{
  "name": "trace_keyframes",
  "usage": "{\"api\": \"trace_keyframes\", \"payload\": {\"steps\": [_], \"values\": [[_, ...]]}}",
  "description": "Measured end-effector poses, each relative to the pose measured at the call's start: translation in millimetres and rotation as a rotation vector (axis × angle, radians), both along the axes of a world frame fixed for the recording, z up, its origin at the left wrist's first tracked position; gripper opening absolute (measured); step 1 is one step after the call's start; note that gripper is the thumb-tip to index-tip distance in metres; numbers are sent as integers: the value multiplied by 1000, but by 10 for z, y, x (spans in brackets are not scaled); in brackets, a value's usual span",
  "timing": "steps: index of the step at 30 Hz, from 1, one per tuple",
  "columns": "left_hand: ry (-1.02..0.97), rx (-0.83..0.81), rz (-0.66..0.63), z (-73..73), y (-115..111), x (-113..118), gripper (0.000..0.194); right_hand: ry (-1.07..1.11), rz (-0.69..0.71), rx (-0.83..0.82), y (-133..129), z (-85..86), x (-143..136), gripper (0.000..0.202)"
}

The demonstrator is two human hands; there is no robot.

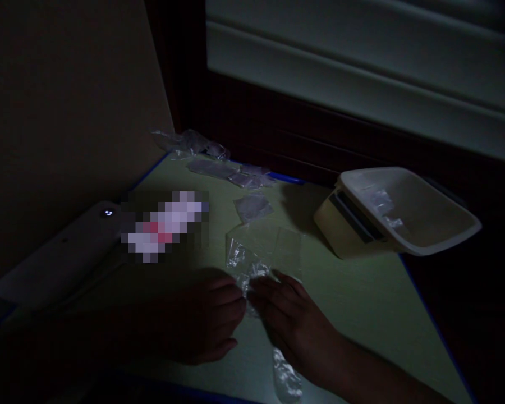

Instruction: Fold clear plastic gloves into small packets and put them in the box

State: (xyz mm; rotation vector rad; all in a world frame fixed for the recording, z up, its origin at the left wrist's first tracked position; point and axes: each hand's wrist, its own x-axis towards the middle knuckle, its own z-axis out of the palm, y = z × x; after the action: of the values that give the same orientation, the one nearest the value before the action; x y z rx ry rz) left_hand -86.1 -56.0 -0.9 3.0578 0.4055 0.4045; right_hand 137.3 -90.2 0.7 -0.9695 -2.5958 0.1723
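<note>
In dim light, a crinkled clear plastic bag (239,255) lies on the pale green table in front of my hands. My left hand (214,317) is closed, its curled fingertips at the bag's near edge. My right hand (288,317) has its fingers bent and pressed together over the same bag, close beside the left. A flat clear sheet of plastic (288,247) lies beyond the right hand. Below the right wrist another shiny clear plastic piece (287,379) shows, partly covered. The fingertips' exact hold is too dark to make out.
A tilted cream plastic container (349,224) with bits of clear plastic inside stands at right. Flat small packets (255,207) and crumpled plastic (193,145) lie toward the back. At left are a long pale device (63,252) with a lit display and a pixelated item (164,227).
</note>
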Motion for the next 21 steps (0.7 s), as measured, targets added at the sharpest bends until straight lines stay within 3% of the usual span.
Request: {"api": "trace_keyframes", "payload": {"steps": [3, 12, 17, 21], "values": [[-28, 1, -30, -8, 20, 2, 18, 8, -5, 0, 26, 48, 36, 33], [-124, 41, 100, -14, 78, -11, 12, -59, -39, 8, 47, 149, 99, 25], [-150, 50, 21, -2, 64, 8, 18, 0, 25, -19, -74, 281, 248, 22], [-115, 45, -30, 22, 24, 41, 20, -16, 103, -21, -301, 292, 353, 28]]}}
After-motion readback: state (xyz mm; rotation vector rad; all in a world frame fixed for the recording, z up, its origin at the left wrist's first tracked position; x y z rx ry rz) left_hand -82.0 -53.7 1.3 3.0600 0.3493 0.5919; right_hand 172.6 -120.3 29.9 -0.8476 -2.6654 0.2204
